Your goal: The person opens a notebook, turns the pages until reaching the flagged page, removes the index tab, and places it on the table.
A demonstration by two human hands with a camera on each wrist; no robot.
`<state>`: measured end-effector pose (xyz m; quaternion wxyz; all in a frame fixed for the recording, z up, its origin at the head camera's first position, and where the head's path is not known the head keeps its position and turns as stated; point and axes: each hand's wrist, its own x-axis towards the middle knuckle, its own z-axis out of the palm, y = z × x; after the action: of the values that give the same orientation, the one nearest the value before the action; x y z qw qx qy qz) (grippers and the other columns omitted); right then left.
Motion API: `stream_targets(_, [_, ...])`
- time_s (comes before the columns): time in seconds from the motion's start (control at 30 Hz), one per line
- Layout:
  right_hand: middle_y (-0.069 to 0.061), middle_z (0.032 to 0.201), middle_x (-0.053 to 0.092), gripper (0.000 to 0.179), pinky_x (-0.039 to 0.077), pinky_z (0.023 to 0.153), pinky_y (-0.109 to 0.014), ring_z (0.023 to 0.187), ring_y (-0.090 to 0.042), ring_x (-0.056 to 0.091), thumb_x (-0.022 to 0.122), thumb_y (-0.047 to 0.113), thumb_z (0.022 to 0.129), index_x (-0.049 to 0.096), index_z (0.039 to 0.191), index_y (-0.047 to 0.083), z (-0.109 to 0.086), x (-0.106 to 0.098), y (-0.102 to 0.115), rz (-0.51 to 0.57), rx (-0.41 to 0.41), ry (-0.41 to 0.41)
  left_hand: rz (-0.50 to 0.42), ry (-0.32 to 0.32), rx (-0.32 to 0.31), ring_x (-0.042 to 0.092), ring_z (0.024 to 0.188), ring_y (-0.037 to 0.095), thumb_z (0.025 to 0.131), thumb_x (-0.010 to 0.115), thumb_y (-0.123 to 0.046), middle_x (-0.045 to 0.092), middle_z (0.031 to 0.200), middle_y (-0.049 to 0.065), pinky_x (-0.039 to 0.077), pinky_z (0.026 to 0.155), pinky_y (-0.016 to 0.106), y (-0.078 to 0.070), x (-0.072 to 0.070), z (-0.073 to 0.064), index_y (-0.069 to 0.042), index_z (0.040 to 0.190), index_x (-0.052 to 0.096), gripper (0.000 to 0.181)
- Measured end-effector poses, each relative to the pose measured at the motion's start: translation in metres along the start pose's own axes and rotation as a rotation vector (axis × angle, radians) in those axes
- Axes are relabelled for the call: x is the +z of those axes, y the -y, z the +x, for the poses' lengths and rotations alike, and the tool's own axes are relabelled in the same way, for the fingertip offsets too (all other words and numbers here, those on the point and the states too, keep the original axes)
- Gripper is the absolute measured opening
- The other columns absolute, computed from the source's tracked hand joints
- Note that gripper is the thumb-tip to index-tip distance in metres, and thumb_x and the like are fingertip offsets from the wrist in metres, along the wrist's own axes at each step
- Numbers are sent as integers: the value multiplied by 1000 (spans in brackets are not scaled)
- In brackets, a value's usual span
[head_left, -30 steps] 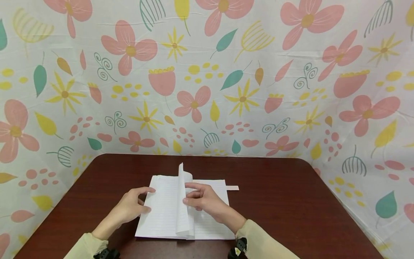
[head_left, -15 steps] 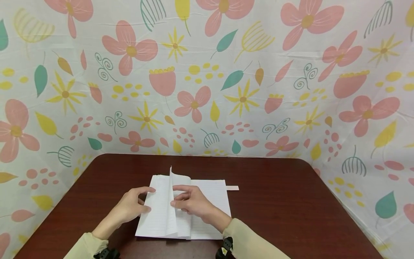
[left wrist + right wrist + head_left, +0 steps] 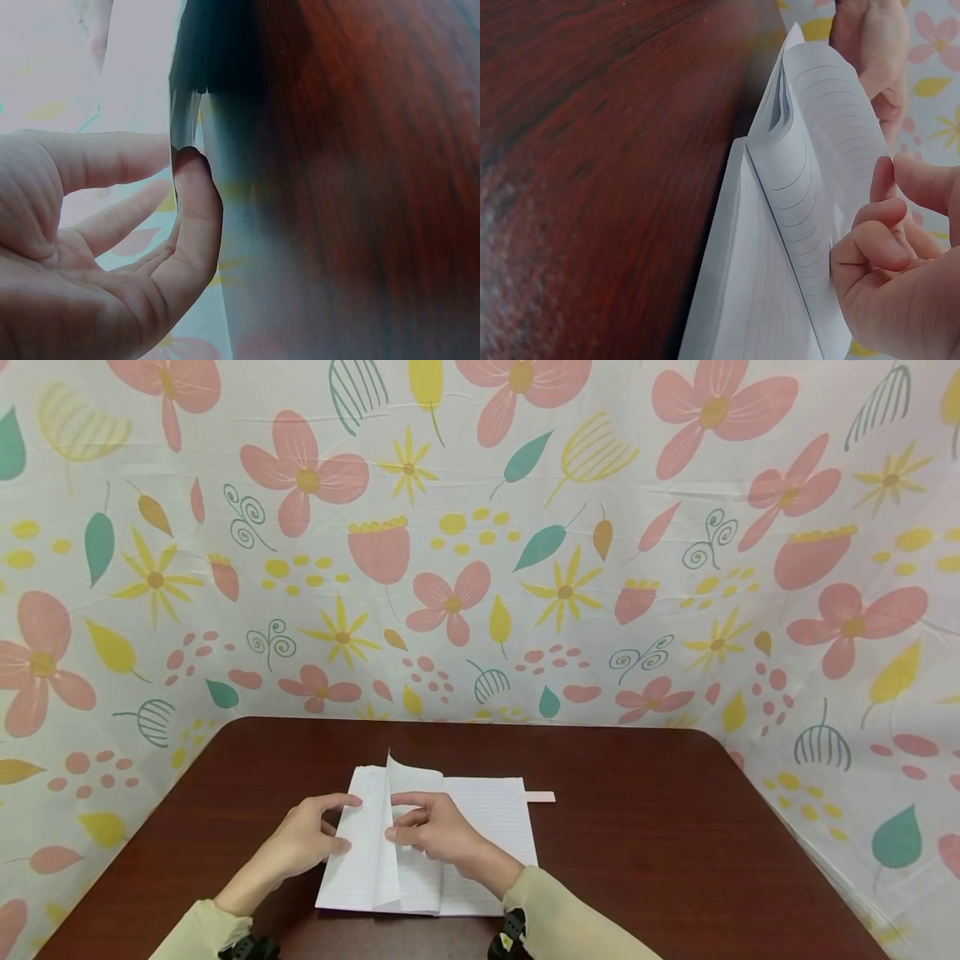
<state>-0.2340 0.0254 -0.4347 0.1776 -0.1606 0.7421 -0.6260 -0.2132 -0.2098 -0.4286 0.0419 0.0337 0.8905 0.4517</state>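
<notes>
An open lined notebook (image 3: 491,827) lies on the table. My left hand (image 3: 303,837) holds its left edge, with fingers bent around that edge in the left wrist view. A raised page (image 3: 387,877) stands over the left half, curving up from the spine. My right hand (image 3: 442,832) has thumb and index finger at its free edge and pinches it. The right wrist view shows the curled page (image 3: 832,97) with ruled lines, and the other right-hand fingers bent against its back.
A pale strip (image 3: 541,797) sticks out past the notebook's right edge. The dark wooden table (image 3: 637,827) extends on both sides. A flower-printed cloth (image 3: 480,543) hangs behind it.
My right hand has moved left, carrying the raised page from near the spine over the left half. My left hand has stayed at the notebook's left edge.
</notes>
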Motion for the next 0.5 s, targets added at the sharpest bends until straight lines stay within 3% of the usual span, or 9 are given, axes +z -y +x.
stream_targets(0.33, [-2, 94, 77, 41, 33, 48, -23, 63, -10, 50, 80, 11, 93, 72, 134, 11, 2, 2, -4, -42, -6, 33, 0, 9, 12, 66, 71, 22, 78, 79, 11, 68, 84, 8, 56, 61, 39, 1, -1, 0, -4, 131, 70, 56])
stream_targets(0.5, [0, 91, 74, 40, 40, 57, -24, 70, -9, 56, 80, 7, 92, 73, 132, 9, 2, 3, -4, -65, -34, 77, 2, 2, 18, 66, 78, 21, 78, 78, 11, 67, 117, 18, 56, 62, 39, 2, -2, 1, -3, 139, 64, 65])
